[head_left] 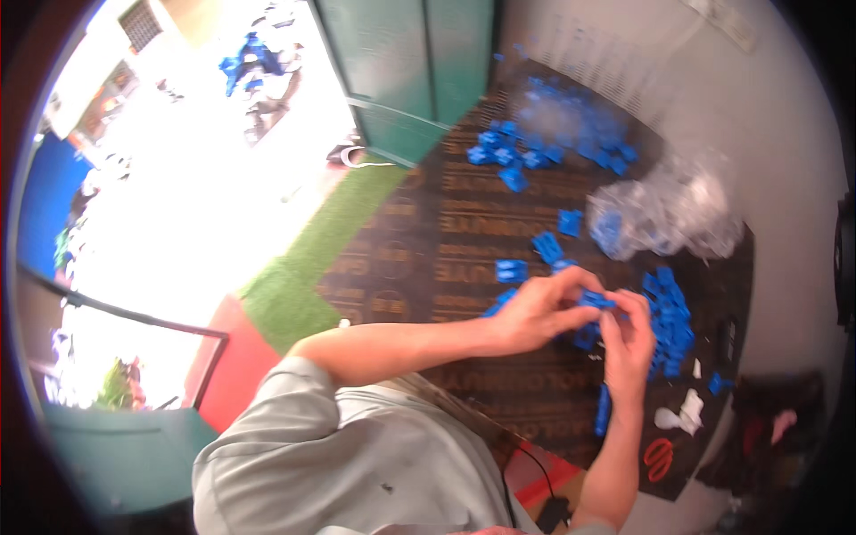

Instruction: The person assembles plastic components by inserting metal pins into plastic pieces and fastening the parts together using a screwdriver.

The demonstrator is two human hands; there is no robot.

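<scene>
Both my hands meet over a dark printed board tabletop [401,259], closed on one small blue plastic part [595,300]. My left hand [539,312] pinches it from the left with thumb and fingers. From the right, the fingertips of my right hand [631,334] press on it. Fingers cover much of the part, so its exact shape is unclear. Just beyond my left hand lie a few loose blue blocks [547,247]. A heap of blue plastic pieces [670,321] sits right beside my right hand.
A larger pile of blue pieces [571,125] spreads at the far end, near a crumpled clear plastic bag [691,209]. Close to my right forearm are a blue pen-like stick [603,410], an orange-red looped item [659,458] and crumpled white scraps [688,413]. A wall borders the right.
</scene>
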